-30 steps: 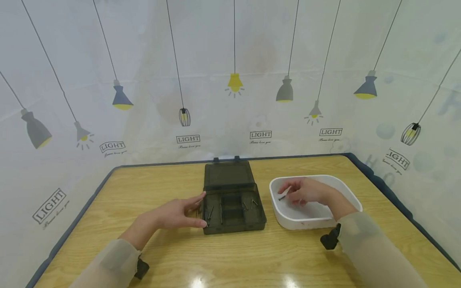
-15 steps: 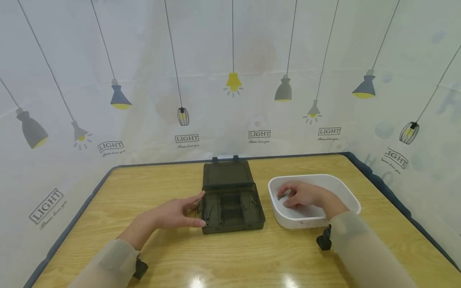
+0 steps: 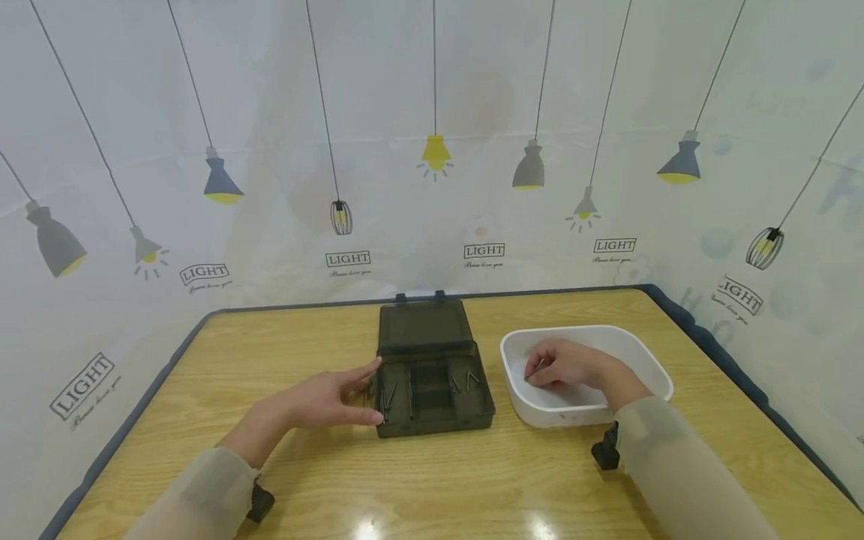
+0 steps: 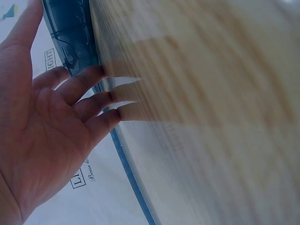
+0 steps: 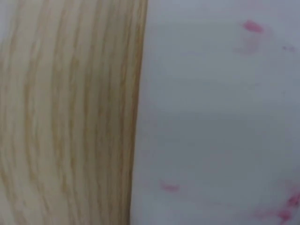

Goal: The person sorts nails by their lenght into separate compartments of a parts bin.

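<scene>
A dark see-through compartment box (image 3: 432, 431) stands with its lid (image 3: 425, 324) tipped back, several thin screws (image 3: 410, 397) lying in its left and right compartments. My left hand (image 3: 324, 401) touches the box's left side, thumb near the front corner and fingers behind; in the left wrist view the left hand (image 4: 51, 126) has loosely spread fingers. Inside the white tray (image 3: 523, 412), my right hand (image 3: 567, 365) has its fingertips together on the bottom, pinching a small screw (image 3: 529, 377) that is mostly covered. Only the outer tray wall (image 5: 215, 117) shows in the right wrist view.
The wooden table (image 3: 432, 480) carries the box and, to its right, the tray. Behind it hangs a white cloth (image 3: 405, 187) printed with lamps. A dark blue edge (image 3: 715, 337) runs round the tabletop.
The right hand has lowered to the tray's bottom and its fingertips have closed in, covering most of the screw that showed earlier. The left hand stays at the box.
</scene>
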The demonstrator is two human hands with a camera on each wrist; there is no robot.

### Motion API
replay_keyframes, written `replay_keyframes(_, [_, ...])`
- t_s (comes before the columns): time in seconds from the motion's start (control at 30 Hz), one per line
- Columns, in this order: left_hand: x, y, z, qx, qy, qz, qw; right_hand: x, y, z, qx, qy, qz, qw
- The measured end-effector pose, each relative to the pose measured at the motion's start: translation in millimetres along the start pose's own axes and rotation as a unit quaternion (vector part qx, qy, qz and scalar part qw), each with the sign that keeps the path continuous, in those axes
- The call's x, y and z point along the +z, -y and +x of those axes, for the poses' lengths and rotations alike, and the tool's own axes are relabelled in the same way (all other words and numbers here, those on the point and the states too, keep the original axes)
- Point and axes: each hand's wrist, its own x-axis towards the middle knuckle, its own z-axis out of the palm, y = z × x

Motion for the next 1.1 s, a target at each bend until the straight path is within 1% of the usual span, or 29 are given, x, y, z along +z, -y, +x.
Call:
replay_keyframes(0.13, [0.0, 0.5, -0.3, -0.001, 0.001, 0.0, 1.0, 0.6, 2.5, -0.8, 0.011, -0.002, -0.002, 0.9999])
replay_keyframes(0.5, [-1.5, 0.2, -2.0, -0.001, 0.002, -0.006, 1.0, -0.4, 4.2, -1.1, 0.018, -0.003, -0.017, 0.9997])
replay_keyframes(0.8, [-0.6, -0.7, -1.6, -0.003, 0.005, -0.014, 0.9999, -1.0, 8.7, -3.4, 0.021, -0.01, -0.06, 0.9979])
replay_keyframes(0.87, [-0.7, -1.5, -2.0, -0.004, 0.005, -0.013, 0.9999, -0.3, 9.6, -5.6, 0.014, -0.018, -0.065, 0.9976])
replay_keyframes(0.93, [-1.0, -2.4, -2.6, -0.005, 0.004, -0.009, 0.9999, 0.4, 10.5, -8.0, -0.001, -0.029, -0.064, 0.9975])
replay_keyframes(1.1, [-2.6, -3.2, -4.6, -0.005, 0.002, -0.005, 1.0, 0.7, 16.0, -14.8, -0.049, -0.066, -0.024, 0.9963])
